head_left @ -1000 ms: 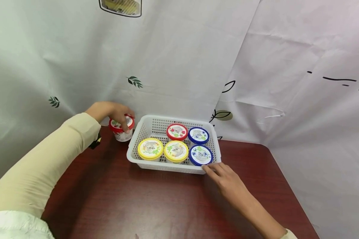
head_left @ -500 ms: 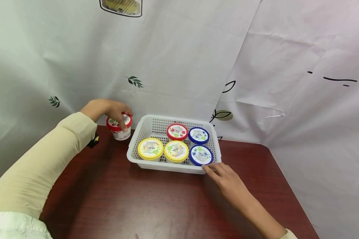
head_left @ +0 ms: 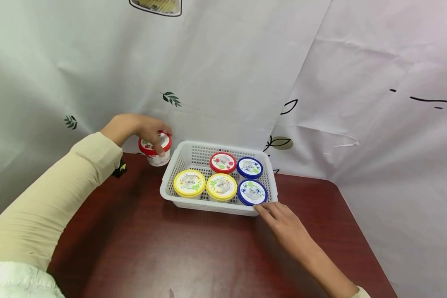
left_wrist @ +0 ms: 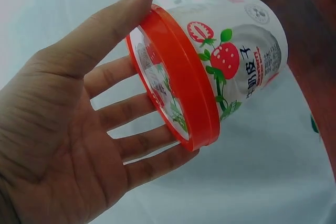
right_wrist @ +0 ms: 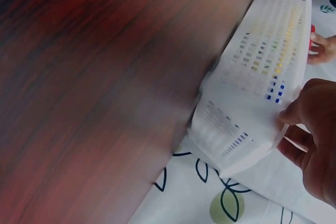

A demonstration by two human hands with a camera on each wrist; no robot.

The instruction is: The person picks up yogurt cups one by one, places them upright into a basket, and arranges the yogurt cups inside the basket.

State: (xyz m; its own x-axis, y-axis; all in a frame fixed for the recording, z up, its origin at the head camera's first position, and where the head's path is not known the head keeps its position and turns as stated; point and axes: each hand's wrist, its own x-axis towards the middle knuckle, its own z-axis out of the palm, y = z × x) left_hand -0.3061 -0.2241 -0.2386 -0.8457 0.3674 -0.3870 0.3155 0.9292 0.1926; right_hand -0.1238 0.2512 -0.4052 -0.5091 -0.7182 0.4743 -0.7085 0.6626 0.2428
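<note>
My left hand (head_left: 143, 130) grips a small paper tub (left_wrist: 239, 59) by its red lid, from above. Strawberries are printed on its white side. In the left wrist view the thumb and fingertips spread around the lid's edge. The tub is just left of a white plastic basket (head_left: 212, 207). My right hand (head_left: 283, 223) pinches the basket's near right rim, with the thumb on the outer wall in the right wrist view. Inside the basket stand a red-lidded tub (head_left: 222, 162), two yellow-lidded tubs (head_left: 189, 183) and two blue-lidded tubs (head_left: 252, 191).
The basket stands near the back of a dark red wooden table (head_left: 208, 252). A white printed cloth (head_left: 227, 74) hangs close behind it and along the sides. A small black and yellow object (head_left: 120, 169) shows beside the left sleeve.
My left hand and the red-lidded tub have shifted slightly left, then risen higher beside the basket. The head view has shifted a little. The right hand stays on the basket rim.
</note>
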